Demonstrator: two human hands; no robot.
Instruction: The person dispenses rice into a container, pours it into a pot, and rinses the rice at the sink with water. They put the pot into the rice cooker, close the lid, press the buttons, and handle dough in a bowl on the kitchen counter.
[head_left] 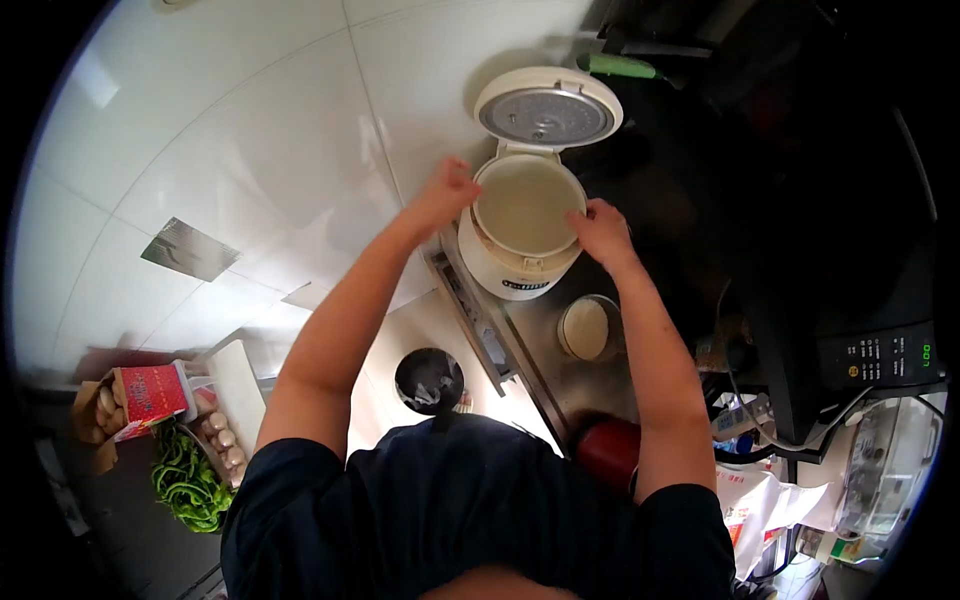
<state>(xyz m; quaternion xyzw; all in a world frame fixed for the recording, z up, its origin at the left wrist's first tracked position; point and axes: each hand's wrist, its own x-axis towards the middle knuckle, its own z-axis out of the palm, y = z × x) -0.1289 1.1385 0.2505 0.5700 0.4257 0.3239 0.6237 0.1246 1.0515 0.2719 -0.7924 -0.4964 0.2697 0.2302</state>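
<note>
A cream rice cooker [515, 280] stands with its lid [548, 108] raised. Inside its opening sits a pale inner pot [530, 205]; I cannot make out clearly what is in it. My right hand [604, 234] is closed on the right side of the pot's rim, thumb over the inside and fingers outside. At the opposite side, my left hand [447, 195] is beside the rim, its fingers bent and blurred; whether they grip the rim cannot be made out. To the right of the cooker's front is a round container [584, 329] with pale contents.
An open drawer [480, 320] juts out left of the cooker. Below it is a dark bin [429, 380]. A red cylindrical object [608, 450] is near my right arm. Green peppers [188, 480] and eggs [222, 440] lie at left. A black appliance with a lit display [926, 355] stands right.
</note>
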